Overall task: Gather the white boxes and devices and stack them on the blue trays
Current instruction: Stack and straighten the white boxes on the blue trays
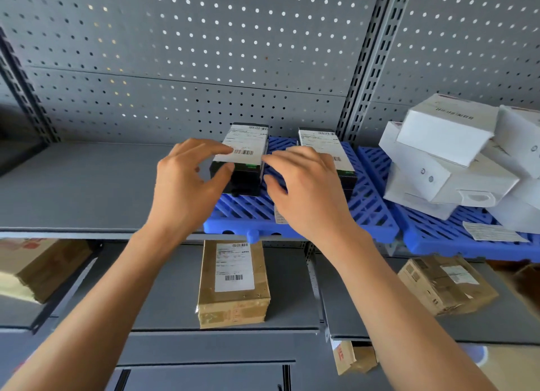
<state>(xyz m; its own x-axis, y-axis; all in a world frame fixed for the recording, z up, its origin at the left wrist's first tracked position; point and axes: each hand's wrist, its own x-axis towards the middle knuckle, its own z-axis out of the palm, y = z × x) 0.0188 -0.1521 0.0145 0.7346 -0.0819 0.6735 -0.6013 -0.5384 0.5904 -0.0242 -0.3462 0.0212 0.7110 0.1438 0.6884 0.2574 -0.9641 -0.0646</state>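
**Squaring up the left device on the tray**

Left device (244, 159) sits on the left blue tray (292, 215), upper shelf. Looks rigid, boxy, probably moderately heavy; glossy label could slip, so I'd grip the black side walls. My left hand (187, 183) pinches its near-left corner, fingers curled; right hand (306, 186) is relaxed, fingertips at its right edge.

Count: two devices, second (327, 151) just beside. Two trays, right one (455, 232) carrying the white boxes (447, 156), roughly five, jumbled. Three brown parcels on the lower shelf, e.g. (233, 282).

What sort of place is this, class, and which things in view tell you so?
Probably a stockroom or warehouse: grey metal shelving backed by pegboard, barcode-labelled black devices on blue trays, and taped cardboard parcels on the shelf below.
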